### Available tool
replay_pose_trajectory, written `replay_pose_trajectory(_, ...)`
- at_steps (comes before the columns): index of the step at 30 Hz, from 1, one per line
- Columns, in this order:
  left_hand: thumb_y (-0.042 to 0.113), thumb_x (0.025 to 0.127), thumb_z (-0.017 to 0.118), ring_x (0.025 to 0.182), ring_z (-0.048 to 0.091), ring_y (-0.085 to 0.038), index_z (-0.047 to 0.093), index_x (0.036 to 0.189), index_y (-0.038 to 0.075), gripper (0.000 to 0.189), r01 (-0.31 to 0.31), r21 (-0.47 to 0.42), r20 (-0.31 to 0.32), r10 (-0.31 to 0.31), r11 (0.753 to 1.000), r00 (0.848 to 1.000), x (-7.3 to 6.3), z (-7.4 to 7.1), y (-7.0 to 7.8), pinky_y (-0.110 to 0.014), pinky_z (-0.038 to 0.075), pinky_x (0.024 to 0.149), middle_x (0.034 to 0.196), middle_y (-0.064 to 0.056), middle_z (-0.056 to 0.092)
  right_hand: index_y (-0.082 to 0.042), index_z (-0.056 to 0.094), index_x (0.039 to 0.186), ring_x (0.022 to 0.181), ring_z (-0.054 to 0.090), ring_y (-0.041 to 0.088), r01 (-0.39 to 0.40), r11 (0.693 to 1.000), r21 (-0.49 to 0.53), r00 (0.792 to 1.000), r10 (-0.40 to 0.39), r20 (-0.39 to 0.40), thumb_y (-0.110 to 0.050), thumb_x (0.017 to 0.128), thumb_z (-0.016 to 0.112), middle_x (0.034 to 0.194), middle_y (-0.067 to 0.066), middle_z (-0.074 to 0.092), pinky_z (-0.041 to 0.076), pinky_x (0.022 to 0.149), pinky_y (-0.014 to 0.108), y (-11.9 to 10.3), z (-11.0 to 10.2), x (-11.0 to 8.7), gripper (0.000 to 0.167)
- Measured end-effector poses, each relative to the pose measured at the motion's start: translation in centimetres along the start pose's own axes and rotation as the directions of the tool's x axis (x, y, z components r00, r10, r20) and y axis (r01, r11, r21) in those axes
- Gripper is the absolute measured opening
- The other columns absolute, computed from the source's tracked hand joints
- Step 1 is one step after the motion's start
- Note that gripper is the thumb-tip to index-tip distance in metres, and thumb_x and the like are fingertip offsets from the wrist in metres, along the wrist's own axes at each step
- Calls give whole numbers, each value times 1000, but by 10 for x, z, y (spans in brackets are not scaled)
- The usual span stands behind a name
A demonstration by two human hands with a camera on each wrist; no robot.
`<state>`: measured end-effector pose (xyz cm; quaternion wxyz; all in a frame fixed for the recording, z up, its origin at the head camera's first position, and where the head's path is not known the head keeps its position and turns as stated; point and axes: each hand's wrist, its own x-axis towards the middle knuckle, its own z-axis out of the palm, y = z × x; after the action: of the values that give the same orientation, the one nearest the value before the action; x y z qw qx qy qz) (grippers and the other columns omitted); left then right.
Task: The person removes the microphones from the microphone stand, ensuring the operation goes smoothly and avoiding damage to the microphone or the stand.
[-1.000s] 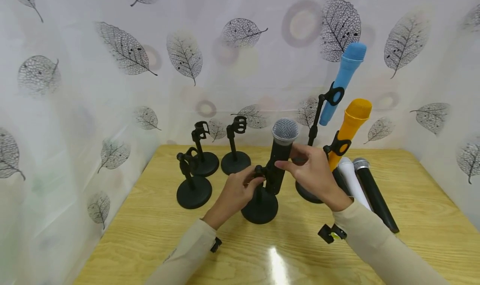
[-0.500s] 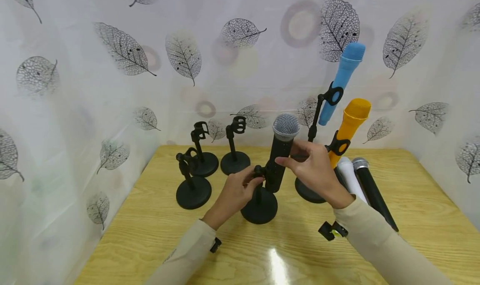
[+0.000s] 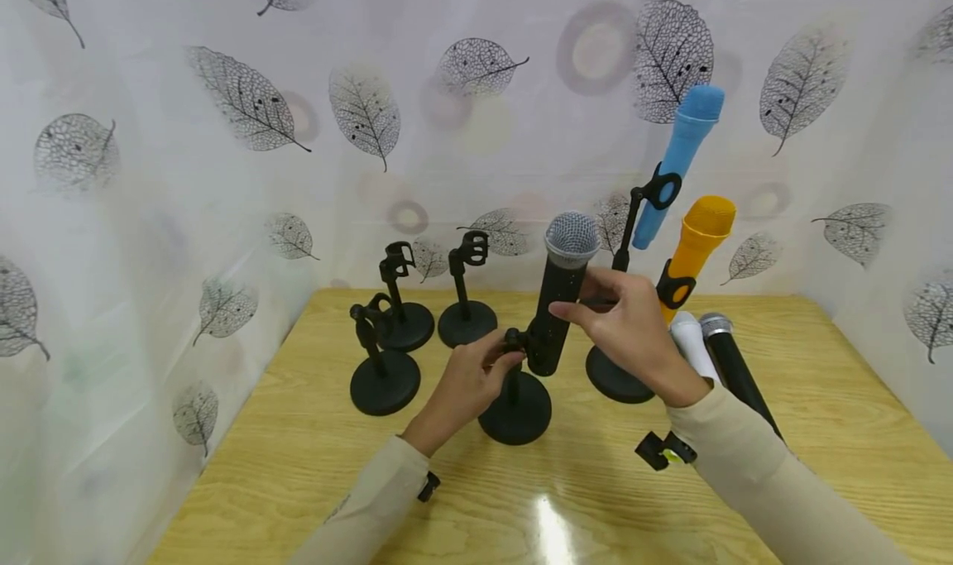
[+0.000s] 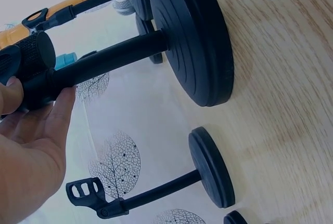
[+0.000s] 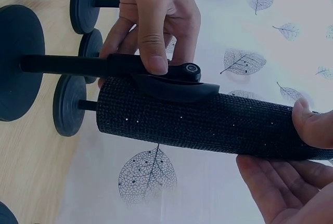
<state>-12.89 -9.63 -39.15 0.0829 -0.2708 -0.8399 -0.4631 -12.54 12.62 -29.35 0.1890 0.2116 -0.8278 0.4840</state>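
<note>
A black microphone (image 3: 560, 288) with a silver mesh head leans slightly right, in the clip of a black desk stand (image 3: 515, 416). My right hand (image 3: 629, 329) pinches its body above the clip, thumb on the near side. In the right wrist view the microphone's glittery handle (image 5: 171, 120) lies against the curved clip (image 5: 177, 90), with its lower end sticking out past it. My left hand (image 3: 469, 379) grips the top of the stand's pole just under the clip. The left wrist view shows that stand's upright (image 4: 114, 57) between fingers and thumb, its base on the table.
Three bare black stands (image 3: 385, 381) stand to the left. Behind my right hand, a blue microphone (image 3: 679, 164) and a yellow microphone (image 3: 700, 238) sit in stands. A white microphone (image 3: 694, 346) and another black microphone (image 3: 737, 371) lie on the wooden table (image 3: 320, 482) at right.
The black microphone has slid up a little through the clip, with my right hand rising and shifting slightly right. My left hand and the stand stay put.
</note>
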Motion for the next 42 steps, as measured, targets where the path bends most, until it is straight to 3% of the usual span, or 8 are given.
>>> replay_pose_trajectory(8, 21, 103, 62, 98, 72, -10, 65, 110, 13, 11, 9, 2, 0, -9, 1000, 1000, -3, 2, -2, -29, 59, 83, 105, -3, 76, -6, 73, 92, 75, 69, 14, -6, 1000, -9, 1000, 6, 12, -14, 87, 83, 82, 4, 72, 57, 70, 21, -1, -1, -1, 13)
replay_pose_trajectory(26, 21, 103, 62, 97, 72, -11, 65, 109, 13, 11, -3, 1, 0, 3, 1000, 1000, -1, 2, 0, -29, 59, 84, 104, -3, 76, -4, 76, 96, 82, 70, 18, 33, 999, -32, 999, -34, -29, -12, 86, 83, 85, 6, 75, 54, 75, 14, -13, -11, 6, 15)
replay_pose_trajectory(34, 20, 103, 62, 98, 72, -11, 66, 110, 12, 12, -10, -9, 2, 10, 1000, 1000, 0, 0, 1, -30, 59, 84, 104, -6, 76, -5, 77, 97, 82, 68, 17, 42, 998, -47, 998, -44, -38, -13, 86, 83, 86, 6, 75, 53, 73, 17, -16, -15, 8, 15)
replay_pose_trajectory(42, 21, 103, 61, 97, 72, -9, 66, 110, 13, 12, -10, 11, -2, 10, 1000, 1000, 0, -1, 1, -29, 59, 83, 103, -2, 76, -4, 74, 94, 79, 65, 14, 33, 998, -44, 998, -35, -45, -13, 88, 81, 85, 7, 74, 52, 71, 19, -18, -20, 11, 13)
